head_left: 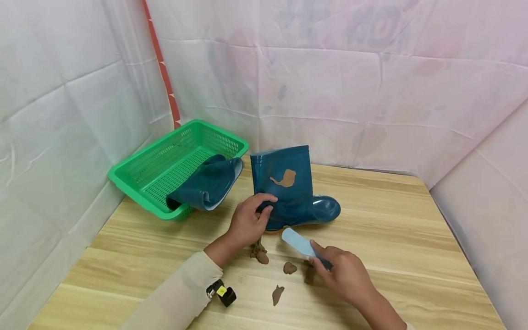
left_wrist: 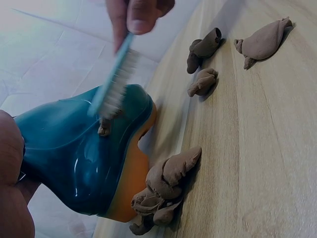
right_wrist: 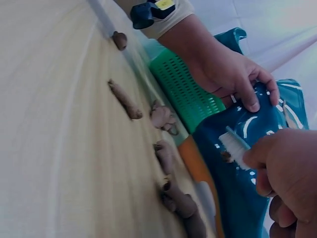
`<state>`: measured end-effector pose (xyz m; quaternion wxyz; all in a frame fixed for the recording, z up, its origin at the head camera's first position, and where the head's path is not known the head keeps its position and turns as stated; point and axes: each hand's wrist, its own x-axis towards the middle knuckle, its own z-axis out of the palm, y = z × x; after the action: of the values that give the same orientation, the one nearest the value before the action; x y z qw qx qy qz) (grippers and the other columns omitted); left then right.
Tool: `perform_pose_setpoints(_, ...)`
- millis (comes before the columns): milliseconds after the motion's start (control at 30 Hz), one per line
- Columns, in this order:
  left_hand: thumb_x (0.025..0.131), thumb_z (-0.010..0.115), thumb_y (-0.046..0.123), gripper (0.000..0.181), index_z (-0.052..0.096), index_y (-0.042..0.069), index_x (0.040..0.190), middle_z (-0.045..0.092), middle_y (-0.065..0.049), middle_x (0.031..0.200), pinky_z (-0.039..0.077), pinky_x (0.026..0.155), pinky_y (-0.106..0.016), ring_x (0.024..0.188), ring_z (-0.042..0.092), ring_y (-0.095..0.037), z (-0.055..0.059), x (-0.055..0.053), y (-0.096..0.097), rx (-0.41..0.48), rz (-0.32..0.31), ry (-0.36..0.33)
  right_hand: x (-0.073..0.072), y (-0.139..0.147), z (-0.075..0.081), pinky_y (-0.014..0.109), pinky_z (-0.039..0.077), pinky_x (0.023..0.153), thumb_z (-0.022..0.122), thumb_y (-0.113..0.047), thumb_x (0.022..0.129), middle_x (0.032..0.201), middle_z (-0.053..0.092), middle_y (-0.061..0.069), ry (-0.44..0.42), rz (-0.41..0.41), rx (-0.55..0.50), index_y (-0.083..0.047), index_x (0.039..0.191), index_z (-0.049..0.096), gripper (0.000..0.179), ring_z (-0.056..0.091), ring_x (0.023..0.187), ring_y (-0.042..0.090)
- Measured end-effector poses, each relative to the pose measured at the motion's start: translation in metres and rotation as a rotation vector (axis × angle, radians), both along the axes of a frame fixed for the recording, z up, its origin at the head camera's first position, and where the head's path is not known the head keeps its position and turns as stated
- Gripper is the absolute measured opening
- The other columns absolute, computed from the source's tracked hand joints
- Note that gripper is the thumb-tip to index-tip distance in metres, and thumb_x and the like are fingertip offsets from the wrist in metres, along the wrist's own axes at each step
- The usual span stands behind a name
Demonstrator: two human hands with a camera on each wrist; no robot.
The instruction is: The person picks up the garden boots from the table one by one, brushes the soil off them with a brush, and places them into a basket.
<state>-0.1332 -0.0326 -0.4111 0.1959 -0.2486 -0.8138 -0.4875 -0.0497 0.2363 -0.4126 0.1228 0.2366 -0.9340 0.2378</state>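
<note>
A dark blue rubber boot (head_left: 299, 201) with an orange sole (left_wrist: 130, 183) stands on the table. My left hand (head_left: 249, 217) grips it near the ankle, thumb and fingers pinching the rubber. In my right hand (head_left: 344, 270) is a brush (head_left: 298, 242) with a light blue back. Its white bristles (right_wrist: 234, 148) meet the side of the boot's foot, beside a small brown lump (left_wrist: 104, 127) stuck there. Higher up, a flat brown clay-like patch (head_left: 285, 178) clings to the shaft.
A green plastic basket (head_left: 140, 172) sits at the back left, with a second blue boot (head_left: 206, 183) lying folded over its rim. Several brown clay-like lumps (head_left: 290, 268) lie on the wooden table (head_left: 383, 220) in front of the standing boot. White cloth walls (head_left: 313, 91) surround the table.
</note>
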Motion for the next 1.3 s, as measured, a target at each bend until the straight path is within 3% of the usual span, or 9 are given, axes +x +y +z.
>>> perform_pose_setpoints(233,0.099,0.064,-0.001,0.023,0.069,0.011,0.119,0.068,-0.006,0.107,0.04,0.051,-0.026,0.053,0.039,-0.005,0.0,0.001,0.0,0.004,-0.009,-0.018,-0.007,0.0,0.006,0.017,0.032,0.047,0.084,-0.007,0.084,0.081,0.071,-0.005,0.145,-0.016,-0.099,-0.001,0.126,0.073,0.044,0.038,0.055,-0.003)
perform_pose_setpoints(500,0.099,0.065,0.001,0.023,0.069,0.011,0.119,0.068,-0.005,0.107,0.041,0.052,-0.026,0.055,0.039,-0.005,0.0,0.001,0.002,0.0,-0.01,-0.023,-0.008,-0.001,0.0,0.02,0.029,0.046,0.084,-0.012,0.085,0.082,0.07,-0.008,0.109,-0.056,-0.073,-0.005,0.126,0.074,0.042,0.036,0.056,-0.003)
perform_pose_setpoints(733,0.098,0.066,-0.001,0.024,0.07,0.011,0.118,0.07,-0.004,0.107,0.04,0.05,-0.025,0.053,0.039,-0.004,-0.001,0.001,0.0,0.005,-0.002,-0.007,-0.014,0.001,0.006,0.019,0.03,0.047,0.085,-0.007,0.082,0.077,0.066,-0.009,0.186,-0.031,-0.102,-0.004,0.127,0.073,0.047,0.037,0.055,-0.004)
perform_pose_setpoints(900,0.096,0.068,0.0,0.024,0.071,0.011,0.117,0.07,-0.004,0.106,0.043,0.056,-0.026,0.063,0.049,-0.012,-0.001,0.0,-0.002,0.011,-0.025,0.023,-0.017,0.0,0.01,0.018,0.028,0.045,0.084,-0.006,0.083,0.072,0.059,-0.011,0.202,-0.025,-0.111,-0.003,0.129,0.072,0.048,0.033,0.053,-0.003)
perform_pose_setpoints(1100,0.092,0.073,0.003,0.022,0.073,0.01,0.112,0.068,-0.004,0.097,0.052,0.061,-0.036,0.076,0.057,-0.018,-0.001,-0.002,-0.005,-0.008,-0.038,0.125,-0.016,-0.002,0.01,0.019,0.029,0.046,0.084,-0.006,0.082,0.073,0.061,-0.01,0.198,-0.031,-0.11,-0.003,0.127,0.073,0.047,0.033,0.054,-0.004)
perform_pose_setpoints(1200,0.09,0.077,0.005,0.023,0.074,0.011,0.111,0.069,-0.006,0.102,0.057,0.071,-0.042,0.093,0.062,-0.021,-0.001,-0.005,-0.008,-0.009,-0.046,0.165,-0.015,-0.002,0.009,0.02,0.029,0.045,0.084,-0.006,0.083,0.071,0.057,-0.012,0.191,-0.044,-0.107,-0.003,0.126,0.073,0.045,0.033,0.053,-0.003)
perform_pose_setpoints(1300,0.092,0.075,0.005,0.024,0.074,0.009,0.115,0.068,-0.009,0.109,0.058,0.075,-0.041,0.1,0.063,-0.023,-0.001,-0.006,-0.01,0.006,-0.08,0.185,-0.014,-0.001,0.009,0.02,0.029,0.045,0.084,-0.007,0.084,0.071,0.058,-0.012,0.18,-0.053,-0.101,-0.003,0.126,0.073,0.044,0.033,0.053,-0.003)
